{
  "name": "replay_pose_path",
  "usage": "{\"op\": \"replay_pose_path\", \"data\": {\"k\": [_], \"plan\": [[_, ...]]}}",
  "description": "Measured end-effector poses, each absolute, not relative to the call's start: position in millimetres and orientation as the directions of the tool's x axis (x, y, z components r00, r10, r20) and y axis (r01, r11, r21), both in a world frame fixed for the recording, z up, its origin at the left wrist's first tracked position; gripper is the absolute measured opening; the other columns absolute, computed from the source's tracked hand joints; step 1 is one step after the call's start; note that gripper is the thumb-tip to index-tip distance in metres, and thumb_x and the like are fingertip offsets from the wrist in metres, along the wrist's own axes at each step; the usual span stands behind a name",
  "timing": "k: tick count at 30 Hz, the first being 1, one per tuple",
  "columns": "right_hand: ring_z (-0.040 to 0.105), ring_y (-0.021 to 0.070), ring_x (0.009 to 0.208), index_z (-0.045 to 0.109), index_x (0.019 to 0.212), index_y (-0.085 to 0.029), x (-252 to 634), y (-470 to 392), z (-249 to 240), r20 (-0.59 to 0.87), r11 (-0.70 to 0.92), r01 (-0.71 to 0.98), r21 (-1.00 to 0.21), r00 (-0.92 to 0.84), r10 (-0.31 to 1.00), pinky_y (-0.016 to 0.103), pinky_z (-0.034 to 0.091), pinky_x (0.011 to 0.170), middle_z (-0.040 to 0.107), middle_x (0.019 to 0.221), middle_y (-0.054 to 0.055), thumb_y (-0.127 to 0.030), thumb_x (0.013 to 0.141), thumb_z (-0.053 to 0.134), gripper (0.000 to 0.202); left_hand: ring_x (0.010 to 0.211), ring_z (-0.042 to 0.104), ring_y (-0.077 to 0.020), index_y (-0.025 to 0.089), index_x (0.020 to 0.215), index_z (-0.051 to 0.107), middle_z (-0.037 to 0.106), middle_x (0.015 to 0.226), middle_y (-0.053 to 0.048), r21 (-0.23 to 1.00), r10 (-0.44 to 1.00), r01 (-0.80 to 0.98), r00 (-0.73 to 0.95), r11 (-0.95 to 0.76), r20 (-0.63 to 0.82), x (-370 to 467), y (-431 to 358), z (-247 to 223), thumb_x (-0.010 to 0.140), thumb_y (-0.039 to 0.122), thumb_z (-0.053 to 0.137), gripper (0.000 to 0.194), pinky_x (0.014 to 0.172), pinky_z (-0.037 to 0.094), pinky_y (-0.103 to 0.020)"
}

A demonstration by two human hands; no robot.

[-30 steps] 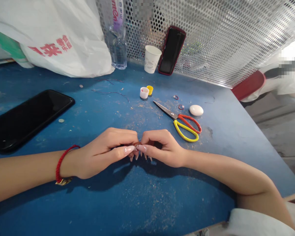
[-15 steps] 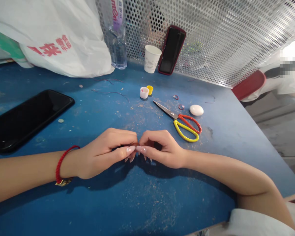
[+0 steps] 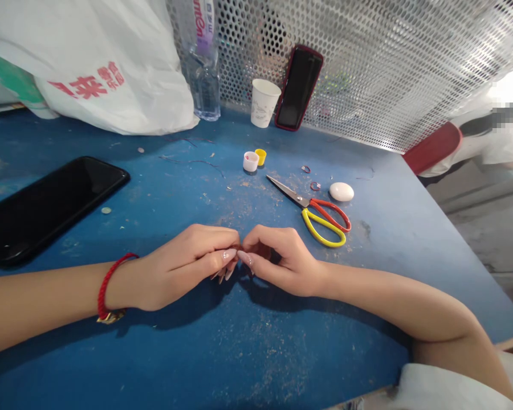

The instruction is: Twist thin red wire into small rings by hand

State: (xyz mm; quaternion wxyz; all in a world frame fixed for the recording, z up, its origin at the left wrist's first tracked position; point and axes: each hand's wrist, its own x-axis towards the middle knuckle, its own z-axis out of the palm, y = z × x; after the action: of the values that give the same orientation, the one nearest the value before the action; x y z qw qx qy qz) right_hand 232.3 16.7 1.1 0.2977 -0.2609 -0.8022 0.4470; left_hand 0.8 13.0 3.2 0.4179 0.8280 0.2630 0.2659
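Head view: both hands met fingertip to fingertip low over the blue table [image 3: 256,353], near its front edge. Left hand [image 3: 183,265] and right hand [image 3: 282,262] were pressed together, thumbs and forefingers pinched on a tiny reddish wire piece [image 3: 238,248] between them (only a sliver showed; exact shape could not be told). The piece sat just above the tabletop, midway between the two hands. Judged very light, thin, probably bendy and easy to drop; best pinched at its ends with fingertips or nails, as here. A red cord bracelet [image 3: 106,285] was on the left wrist.

Farther out, left: a black phone [image 3: 47,208] lay flat. To the right of the hands: red-and-yellow scissors [image 3: 320,219], closed, with a white oval pebble-like object [image 3: 341,191] just beyond the handles and two small red rings [image 3: 315,185] near the blade. Behind those: a white bottle cap [image 3: 250,161] touching a yellow bottle cap [image 3: 260,156]. At the back: a paper cup [image 3: 264,102], a red-cased phone [image 3: 299,87] leaning on the perforated metal panel [image 3: 389,68], a clear plastic bottle [image 3: 204,68], and a white plastic bag [image 3: 98,62].
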Motion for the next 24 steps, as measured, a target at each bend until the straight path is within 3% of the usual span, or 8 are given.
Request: {"op": "replay_pose_path", "data": {"k": [7,12,16,20,24], "plan": [[0.055,0.0099,0.067,0.063,0.098,-0.019,235.6,15.5,-0.7,0.414,0.681,0.178,-0.711,-0.676,0.609,0.023,0.045,0.065,0.068,0.085,0.001,-0.027,0.113,0.055,0.019,0.061,0.055,-0.0094,0.02,0.075,0.053,0.059,0.069,0.004,0.824,0.67,0.218,0.703,-0.522,0.239,-0.1,10.9,4.4,0.108,0.02,0.039,0.037,0.059,0.045,-0.019],[0.053,0.0123,0.065,0.064,0.097,-0.018,236.0,14.1,-2.0,0.535,0.844,0.322,-0.429,-0.663,0.525,0.026,0.04,0.062,0.067,0.081,0.002,-0.028,0.114,0.05,0.024,0.057,0.055,-0.0105,0.02,0.074,0.054,0.06,0.065,0.004,0.805,0.674,0.245,0.699,-0.54,0.239,2.0,11.6,2.6,0.109,0.026,0.04,0.039,0.056,0.044,-0.022],[0.055,0.0125,0.064,0.067,0.096,-0.016,235.5,13.3,-1.5,0.576,0.883,0.395,-0.254,-0.671,0.467,0.028,0.04,0.062,0.069,0.079,0.003,-0.03,0.115,0.048,0.03,0.054,0.054,-0.0114,0.02,0.07,0.053,0.06,0.061,0.004,0.781,0.677,0.264,0.69,-0.566,0.257,3.7,11.7,1.2,0.107,0.027,0.041,0.039,0.054,0.042,-0.023],[0.058,0.0125,0.065,0.069,0.098,-0.017,236.2,14.6,-2.0,0.563,0.879,0.436,-0.195,-0.684,0.464,0.028,0.039,0.063,0.071,0.079,0.004,-0.034,0.117,0.043,0.037,0.054,0.054,-0.0123,0.021,0.069,0.052,0.06,0.06,0.003,0.791,0.687,0.26,0.679,-0.554,0.259,4.7,11.6,-0.1,0.106,0.031,0.042,0.04,0.055,0.041,-0.024],[0.062,0.0121,0.067,0.068,0.099,-0.017,236.8,18.4,-4.1,0.569,0.904,0.337,-0.263,-0.703,0.428,0.025,0.044,0.064,0.072,0.081,0.004,-0.033,0.118,0.04,0.037,0.053,0.05,-0.0126,0.021,0.067,0.048,0.056,0.058,0.004,0.78,0.68,0.265,0.685,-0.566,0.261,6.1,11.5,-0.4,0.104,0.031,0.042,0.038,0.054,0.037,-0.026]]}}
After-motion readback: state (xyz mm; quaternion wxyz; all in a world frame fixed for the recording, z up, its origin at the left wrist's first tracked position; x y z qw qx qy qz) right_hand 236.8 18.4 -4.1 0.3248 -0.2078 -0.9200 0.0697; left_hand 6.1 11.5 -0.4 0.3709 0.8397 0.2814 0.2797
